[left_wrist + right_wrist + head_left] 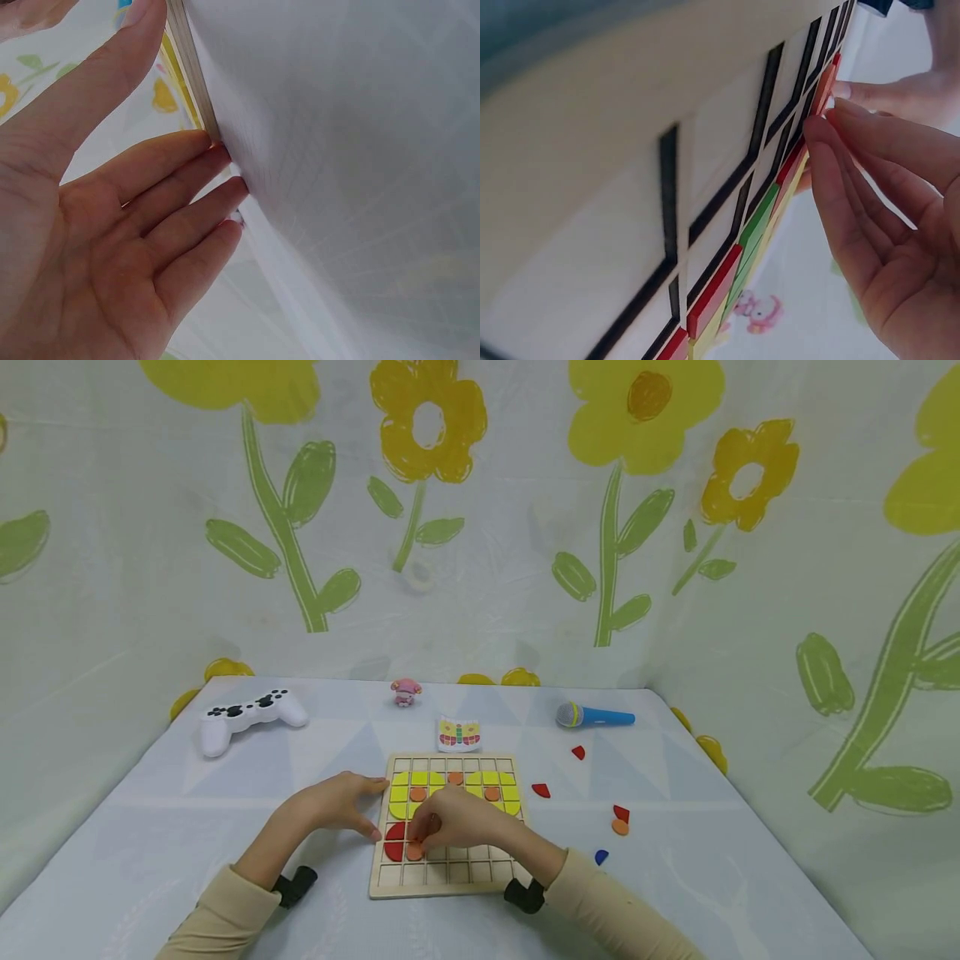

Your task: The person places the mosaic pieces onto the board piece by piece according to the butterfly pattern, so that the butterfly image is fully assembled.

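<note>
A wooden grid board (480,875) lies on the table, with yellow pieces (401,793) and orange discs (456,778) in its far rows. Two red pieces (394,842) and an orange disc (415,852) sit near its left side. My left hand (337,802) rests its fingertips and thumb against the board's left edge, fingers extended in the left wrist view. Over the board, my right hand (457,818) pinches a small red piece, mostly hidden by the fingertips, beside that orange disc. Green pieces (754,217) show in the right wrist view.
Beyond the board lies a butterfly pattern card (459,735). Loose red pieces (541,791), an orange disc (620,827) and a blue piece (602,857) are scattered to the right. A white game controller (251,718), pink figurine (406,692) and blue microphone (596,716) stand farther back.
</note>
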Available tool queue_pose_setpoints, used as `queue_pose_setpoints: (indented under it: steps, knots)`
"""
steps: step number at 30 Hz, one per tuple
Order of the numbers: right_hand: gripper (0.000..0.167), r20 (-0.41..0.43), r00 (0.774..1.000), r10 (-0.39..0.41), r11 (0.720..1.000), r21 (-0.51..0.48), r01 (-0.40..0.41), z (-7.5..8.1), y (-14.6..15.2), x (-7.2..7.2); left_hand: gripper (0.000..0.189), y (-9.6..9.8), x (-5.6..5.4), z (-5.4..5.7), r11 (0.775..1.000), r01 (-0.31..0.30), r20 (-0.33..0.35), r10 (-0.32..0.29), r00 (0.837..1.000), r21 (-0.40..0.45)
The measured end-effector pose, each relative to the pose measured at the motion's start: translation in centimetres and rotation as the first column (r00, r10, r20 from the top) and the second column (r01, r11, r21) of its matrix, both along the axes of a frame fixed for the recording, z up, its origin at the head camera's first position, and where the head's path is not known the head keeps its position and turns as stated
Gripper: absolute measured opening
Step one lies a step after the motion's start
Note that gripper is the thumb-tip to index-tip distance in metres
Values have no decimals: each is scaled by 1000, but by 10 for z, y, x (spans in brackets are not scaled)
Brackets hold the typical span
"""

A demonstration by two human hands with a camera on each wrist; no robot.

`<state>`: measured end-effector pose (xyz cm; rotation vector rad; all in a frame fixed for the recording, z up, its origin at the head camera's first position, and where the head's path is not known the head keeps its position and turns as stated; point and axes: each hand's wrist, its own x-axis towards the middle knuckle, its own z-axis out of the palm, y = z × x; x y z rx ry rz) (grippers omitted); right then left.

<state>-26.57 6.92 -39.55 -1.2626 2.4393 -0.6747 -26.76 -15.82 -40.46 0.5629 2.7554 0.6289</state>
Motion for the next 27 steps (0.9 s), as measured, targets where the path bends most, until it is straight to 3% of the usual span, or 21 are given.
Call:
queue_pose_setpoints:
  steps: [15, 27]
  knots:
    - [11, -26, 1000, -5, 1000, 21, 6, -2, 2, 3, 78, 0, 1, 0, 1000, 5, 5, -5, 1000, 2]
    - [9, -74, 995, -69, 998, -18, 68, -1, 36, 7, 80, 1, 2, 3, 1000, 13, -4, -13, 1000, -11]
